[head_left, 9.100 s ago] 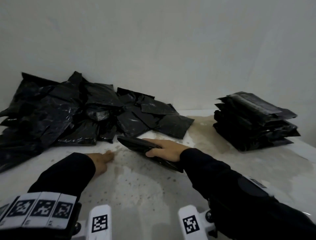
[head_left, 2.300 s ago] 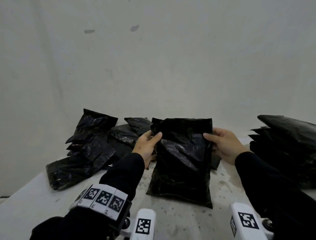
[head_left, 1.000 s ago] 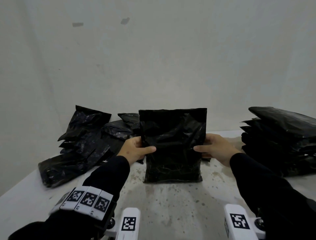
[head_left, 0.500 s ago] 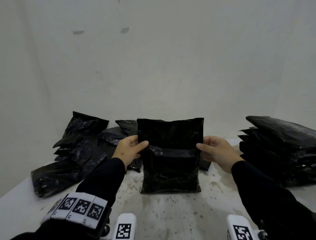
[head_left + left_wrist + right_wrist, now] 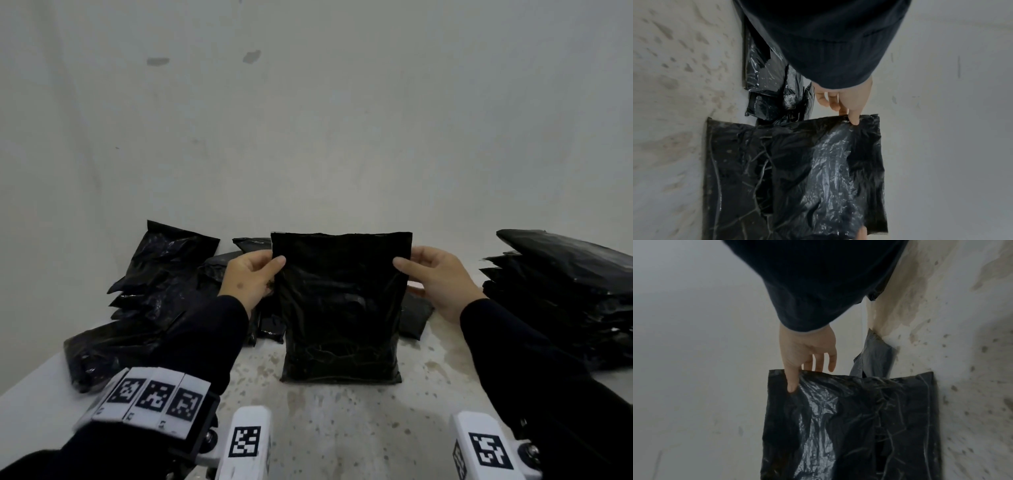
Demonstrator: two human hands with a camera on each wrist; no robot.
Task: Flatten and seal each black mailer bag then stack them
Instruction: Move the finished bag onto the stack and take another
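One bag [image 5: 340, 308] stood upright at centre frame, with two hands on it: left hand [image 5: 248, 279], right hand [image 5: 436, 279]. One loose heap [image 5: 154, 291] sat at left, its bags too tangled to count. One stack [image 5: 561, 294] sat at right, layers unclear.

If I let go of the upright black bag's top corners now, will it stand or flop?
The mailer bag looks like thin, creased film, pinched near its top corners by the left hand and right hand, so the top would likely fold over. Its lower edge rests on the table; it would probably tip. It seems light.
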